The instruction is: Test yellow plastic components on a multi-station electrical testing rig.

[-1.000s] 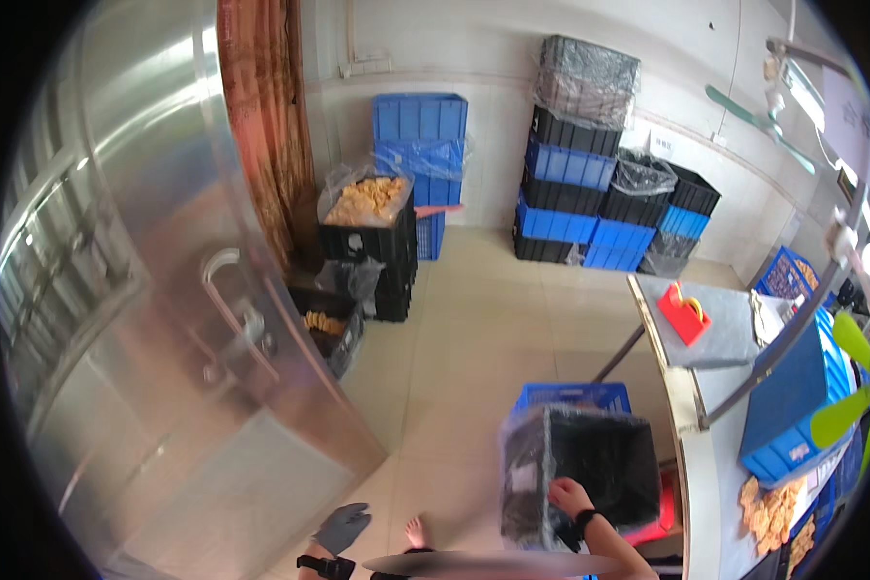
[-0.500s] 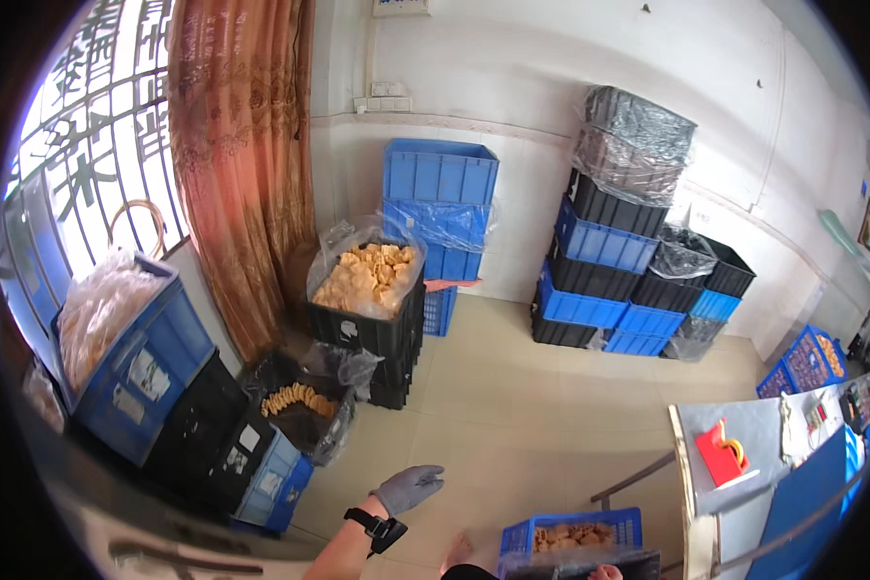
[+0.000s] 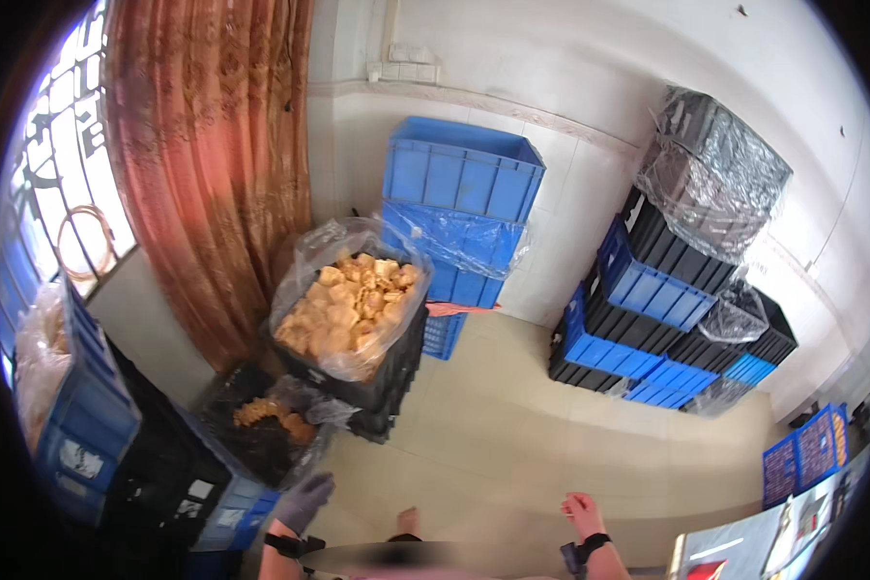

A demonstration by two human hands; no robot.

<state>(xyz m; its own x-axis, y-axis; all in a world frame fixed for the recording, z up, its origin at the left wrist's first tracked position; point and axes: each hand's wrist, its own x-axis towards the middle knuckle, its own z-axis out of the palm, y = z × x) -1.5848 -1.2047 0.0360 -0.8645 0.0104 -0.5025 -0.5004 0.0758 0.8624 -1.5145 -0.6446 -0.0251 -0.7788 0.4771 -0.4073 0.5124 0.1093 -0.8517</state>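
Observation:
My left hand (image 3: 304, 501), in a grey glove, is held low with its fingers stretched out and holds nothing. It is nearest to a black crate lined with dark plastic (image 3: 295, 466), which has some golden-brown pieces of food (image 3: 274, 420) inside. My bare right hand (image 3: 582, 512) hangs over the floor, apart from any object. Its fingers are curled in, and nothing shows in them. Both wrists wear black bands. Beyond the left hand, a stack of black crates (image 3: 382, 394) carries a clear plastic bag full of golden food pieces (image 3: 350, 304).
Blue crates (image 3: 459, 179) stand stacked by the far wall, with more blue and black crates (image 3: 662, 290) to the right. A crate stack (image 3: 87, 425) lines the left side by the curtain (image 3: 208, 164). A table (image 3: 730, 541) and blue baskets (image 3: 802, 454) are at lower right.
The view has come nearer the bagged food. My left hand has moved left, closer to the lined crate. My right hand is in fuller view, and the low blue basket of food has left view.

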